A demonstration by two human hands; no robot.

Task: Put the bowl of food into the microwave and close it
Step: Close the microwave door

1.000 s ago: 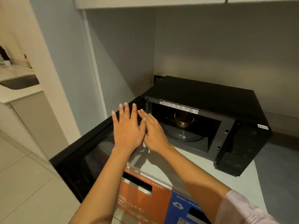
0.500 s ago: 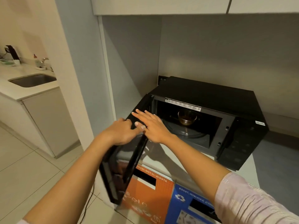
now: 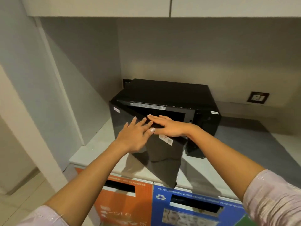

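So the microwave [image 3: 171,93] sat on the counter [image 3: 97,144] with its door [image 3: 162,154] only partly swung in; hinge on the left, free edge sticking out toward the person and off to the right, so there was a clear wedge of gap on the control-panel side; not latched yet. Both hands were flat on the door's outer face up near its top edge; left hand [image 3: 135,136] had straight, slightly spread fingers pointing up and right, holding nothing; right hand [image 3: 169,127] lay just beside it, fingers straight and together, pointing left across the top edge, also gripping nothing. The bit that mattered imo: the closing spot lay beyond the fingertips, away and to the right, and the right hand was nearer the free edge, so I'd guess it had the better leverage; the left was closer to the hinge. Couldn't see the bowl at all; the door and hands hid the cavity, so presumably it was inside.
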